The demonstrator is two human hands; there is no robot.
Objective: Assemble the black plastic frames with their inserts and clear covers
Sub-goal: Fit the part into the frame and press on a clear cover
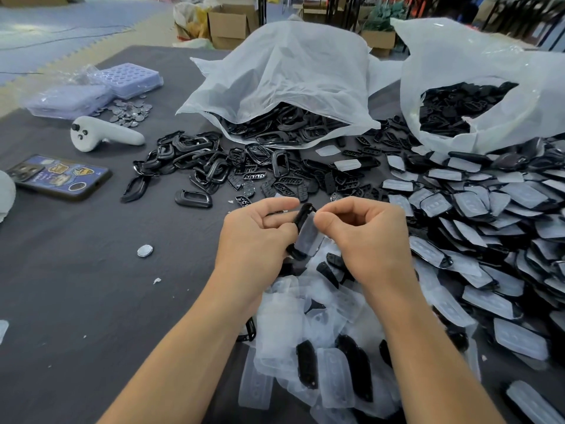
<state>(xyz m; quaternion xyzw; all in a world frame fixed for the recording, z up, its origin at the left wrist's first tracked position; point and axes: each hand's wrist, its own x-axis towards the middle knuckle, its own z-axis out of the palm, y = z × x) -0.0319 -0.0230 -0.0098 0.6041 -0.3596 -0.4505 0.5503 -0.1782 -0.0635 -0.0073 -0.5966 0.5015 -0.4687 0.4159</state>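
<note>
I hold a black frame (301, 215) tilted in my left hand (256, 237), fingers curled round it, above the loose clear covers (305, 347) at the table's (91, 286) near edge. My right hand (363, 231) pinches a clear cover (309, 237) against it. I'd square its corners to the rim, then press evenly. Any writing on the phone (61, 177) by the left edge is too small to read.

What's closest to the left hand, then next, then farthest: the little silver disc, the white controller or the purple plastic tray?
1. Small round silver disc, just left of the left hand.
2. White handheld controller, farther back on the left.
3. Purple plastic tray, far back left.
</note>
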